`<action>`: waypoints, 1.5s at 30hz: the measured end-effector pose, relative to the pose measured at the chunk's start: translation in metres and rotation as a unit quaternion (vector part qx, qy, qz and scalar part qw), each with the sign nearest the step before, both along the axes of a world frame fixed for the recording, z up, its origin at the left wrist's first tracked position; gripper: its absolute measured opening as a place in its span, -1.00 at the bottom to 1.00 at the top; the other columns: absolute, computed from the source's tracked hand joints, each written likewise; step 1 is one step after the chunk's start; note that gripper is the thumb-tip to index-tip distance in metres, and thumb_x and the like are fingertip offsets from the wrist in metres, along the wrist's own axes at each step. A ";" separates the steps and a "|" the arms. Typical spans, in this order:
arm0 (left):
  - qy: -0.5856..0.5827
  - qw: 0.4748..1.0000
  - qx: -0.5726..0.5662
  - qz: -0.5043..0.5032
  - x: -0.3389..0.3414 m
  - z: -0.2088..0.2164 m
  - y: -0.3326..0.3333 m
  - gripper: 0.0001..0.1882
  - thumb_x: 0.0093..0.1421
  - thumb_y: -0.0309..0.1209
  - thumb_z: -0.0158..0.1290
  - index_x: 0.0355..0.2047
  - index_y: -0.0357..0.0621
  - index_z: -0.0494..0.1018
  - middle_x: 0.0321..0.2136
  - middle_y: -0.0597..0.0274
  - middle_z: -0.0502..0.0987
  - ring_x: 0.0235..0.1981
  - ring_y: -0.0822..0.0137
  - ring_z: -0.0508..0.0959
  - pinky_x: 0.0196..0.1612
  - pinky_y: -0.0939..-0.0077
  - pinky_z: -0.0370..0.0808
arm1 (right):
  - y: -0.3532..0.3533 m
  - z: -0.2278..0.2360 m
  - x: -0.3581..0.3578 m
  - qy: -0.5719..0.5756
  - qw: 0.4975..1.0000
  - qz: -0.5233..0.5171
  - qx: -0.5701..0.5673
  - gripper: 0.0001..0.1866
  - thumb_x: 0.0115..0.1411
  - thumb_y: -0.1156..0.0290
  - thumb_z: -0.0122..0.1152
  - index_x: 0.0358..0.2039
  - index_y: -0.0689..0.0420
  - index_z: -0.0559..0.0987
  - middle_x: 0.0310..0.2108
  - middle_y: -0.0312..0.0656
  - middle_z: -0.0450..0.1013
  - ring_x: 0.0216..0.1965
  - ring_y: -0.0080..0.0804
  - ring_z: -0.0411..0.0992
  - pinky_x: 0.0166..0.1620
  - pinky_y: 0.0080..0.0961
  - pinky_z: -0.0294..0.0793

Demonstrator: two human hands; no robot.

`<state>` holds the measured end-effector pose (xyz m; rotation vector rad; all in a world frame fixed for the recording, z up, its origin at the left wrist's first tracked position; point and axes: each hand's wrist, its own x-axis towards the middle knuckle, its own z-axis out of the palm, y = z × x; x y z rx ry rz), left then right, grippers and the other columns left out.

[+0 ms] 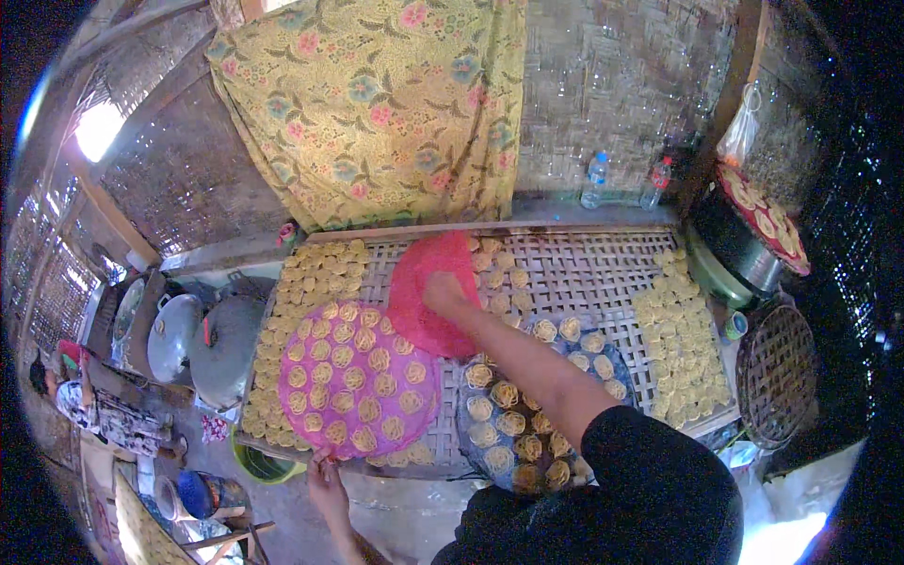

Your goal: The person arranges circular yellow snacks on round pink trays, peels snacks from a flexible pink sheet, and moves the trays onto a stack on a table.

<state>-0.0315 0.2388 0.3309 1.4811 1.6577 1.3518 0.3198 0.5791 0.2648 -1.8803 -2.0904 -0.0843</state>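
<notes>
My left hand [327, 480] is at the near edge of a round pink sheet [306, 414], its fingers closed on the rim. Rows of pale, coiled noodle-like rounds [369, 409] cover that sheet. Across the rack reaches my right arm, and my right hand [444, 294] rests on a round red sheet [414, 311], which overlaps the pink one. The fingers of this hand are too indistinct to show whether they grip it. Beneath my right forearm lies a dark blue round sheet [468, 428] bearing more rounds, partly hidden by my arm and body.
A woven bamboo rack [574, 273] carries rounds along its left and right sides. Large metal pans [221, 353] stand left, above a green basin [268, 463]. At right are a big pot [730, 245] and a round woven tray [777, 377]. Another person [104, 410] is far left.
</notes>
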 end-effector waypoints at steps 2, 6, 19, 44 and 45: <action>-0.074 0.997 0.000 -0.001 -0.001 0.008 -0.008 -0.81 0.25 -0.56 -0.12 -0.15 -0.27 0.42 -0.19 0.17 0.47 -0.16 0.38 0.47 -0.06 0.51 0.40 | 0.000 0.017 -0.035 0.014 1.000 0.008 0.004 -0.86 -0.10 0.38 0.11 -0.60 0.06 0.65 -0.51 -0.08 0.54 -0.46 -0.17 0.52 -0.45 -0.25 0.50; -0.043 0.999 -0.001 0.030 -0.018 0.005 -0.027 -0.82 0.26 -0.54 -0.12 -0.16 -0.29 0.41 -0.17 0.13 0.46 -0.16 0.35 0.47 -0.01 0.47 0.40 | -0.010 0.058 -0.082 0.134 0.990 0.022 0.045 -0.86 -0.12 0.36 0.15 -0.58 0.03 0.66 -0.54 -0.07 0.54 -0.48 -0.13 0.53 -0.40 -0.27 0.52; -0.033 0.998 -0.010 0.054 -0.027 0.018 -0.047 -0.82 0.26 -0.58 -0.13 -0.15 -0.28 0.39 -0.13 0.10 0.46 -0.08 0.33 0.45 0.02 0.50 0.38 | 0.069 0.150 -0.047 0.520 0.848 0.105 -0.004 -0.90 0.01 0.38 0.26 -0.47 0.13 0.60 -0.60 -0.32 0.43 -0.58 -0.56 0.36 -0.50 -0.56 0.39; -0.132 0.987 0.086 -0.036 -0.072 -0.018 -0.014 -0.81 0.30 -0.47 -0.12 -0.15 -0.33 0.38 -0.22 0.13 0.47 -0.14 0.34 0.45 0.00 0.49 0.36 | -0.103 0.357 0.043 0.636 0.755 0.158 -0.009 -0.80 0.10 0.35 0.24 -0.34 0.22 0.57 -0.43 -0.26 0.49 -0.46 -0.52 0.42 -0.43 -0.54 0.41; -0.081 0.989 0.111 -0.049 -0.087 -0.030 -0.012 -0.75 0.27 -0.38 -0.05 -0.12 -0.28 0.39 -0.20 0.16 0.48 -0.14 0.32 0.46 -0.06 0.43 0.40 | -0.152 0.380 0.047 0.550 0.832 0.074 -0.002 -0.78 0.11 0.35 0.24 -0.29 0.21 0.55 -0.42 -0.27 0.49 -0.42 -0.53 0.41 -0.42 -0.58 0.38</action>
